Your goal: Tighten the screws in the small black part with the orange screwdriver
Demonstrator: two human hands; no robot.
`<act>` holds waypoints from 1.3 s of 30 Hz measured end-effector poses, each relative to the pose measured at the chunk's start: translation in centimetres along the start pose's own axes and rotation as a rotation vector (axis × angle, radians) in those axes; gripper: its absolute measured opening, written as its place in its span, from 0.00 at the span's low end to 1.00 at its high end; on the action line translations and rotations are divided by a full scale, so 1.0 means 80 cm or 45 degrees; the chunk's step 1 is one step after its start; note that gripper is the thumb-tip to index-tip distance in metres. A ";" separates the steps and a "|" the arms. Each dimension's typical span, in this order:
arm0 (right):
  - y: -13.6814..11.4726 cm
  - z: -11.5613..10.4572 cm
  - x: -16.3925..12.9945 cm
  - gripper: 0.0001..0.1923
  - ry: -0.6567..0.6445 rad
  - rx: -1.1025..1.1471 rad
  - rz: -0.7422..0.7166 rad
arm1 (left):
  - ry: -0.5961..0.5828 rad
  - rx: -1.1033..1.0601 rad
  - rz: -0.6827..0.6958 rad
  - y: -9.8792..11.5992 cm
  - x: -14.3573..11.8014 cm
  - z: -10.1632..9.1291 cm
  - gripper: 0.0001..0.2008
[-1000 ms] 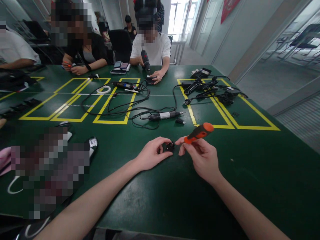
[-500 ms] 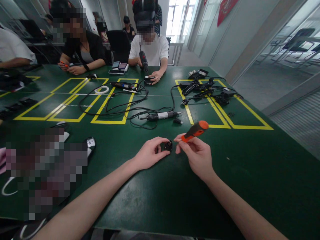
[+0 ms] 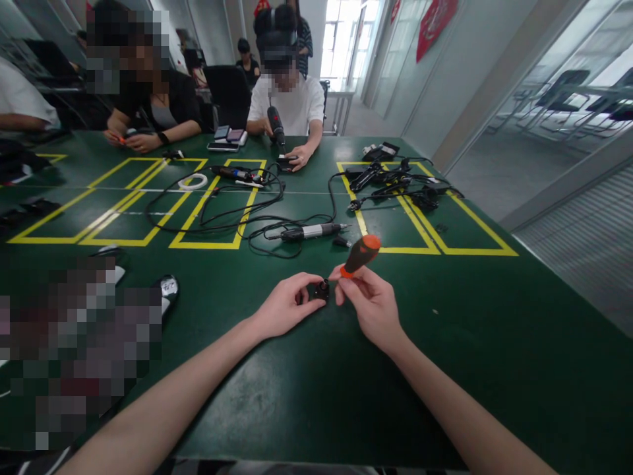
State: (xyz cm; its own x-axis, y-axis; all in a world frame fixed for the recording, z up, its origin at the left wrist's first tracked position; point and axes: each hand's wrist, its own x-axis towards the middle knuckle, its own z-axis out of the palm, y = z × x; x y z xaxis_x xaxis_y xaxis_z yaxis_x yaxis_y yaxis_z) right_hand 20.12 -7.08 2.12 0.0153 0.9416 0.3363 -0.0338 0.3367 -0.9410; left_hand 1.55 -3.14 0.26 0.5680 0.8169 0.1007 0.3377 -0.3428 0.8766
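Note:
Between the thumb and fingers of my left hand (image 3: 290, 302) is a small black part (image 3: 322, 289) with a round raised piece on top, held at the green table (image 3: 277, 396). Just to its right, my right hand (image 3: 370, 300) grips a screwdriver (image 3: 363, 254) with a black and orange handle. The handle tilts up and to the right. My fingers hide the screwdriver's lower end, so I cannot tell whether its tip touches the black part.
Beyond my hands lies a grey and black electric screwdriver (image 3: 311, 231) with a looping black cable. Tangled black cords (image 3: 390, 181) are at the back right, inside yellow tape lines. Across the table a person in white (image 3: 311, 109) works with a power tool (image 3: 275, 125). Blurred-out items lie left.
The view has shifted, so most things sit slightly further left. The screwdriver handle stands more upright than before. My left hand keeps its hold on the black part.

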 end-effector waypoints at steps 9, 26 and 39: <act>-0.002 0.003 -0.001 0.17 0.014 0.006 -0.015 | -0.019 -0.014 -0.013 0.000 0.001 0.001 0.16; 0.004 0.000 0.000 0.18 0.026 0.000 0.007 | -0.011 0.005 -0.006 -0.002 0.001 0.001 0.16; 0.000 -0.001 0.002 0.20 0.062 -0.039 -0.002 | -0.035 0.025 0.033 -0.002 0.001 -0.005 0.21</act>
State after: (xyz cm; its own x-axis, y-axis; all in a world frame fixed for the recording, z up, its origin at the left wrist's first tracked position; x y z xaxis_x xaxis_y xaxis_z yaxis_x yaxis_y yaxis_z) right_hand 20.16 -6.95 2.14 0.0636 0.9397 0.3360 -0.0032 0.3369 -0.9415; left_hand 1.23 -2.83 0.30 0.5969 0.7947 0.1103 0.3371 -0.3731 0.8644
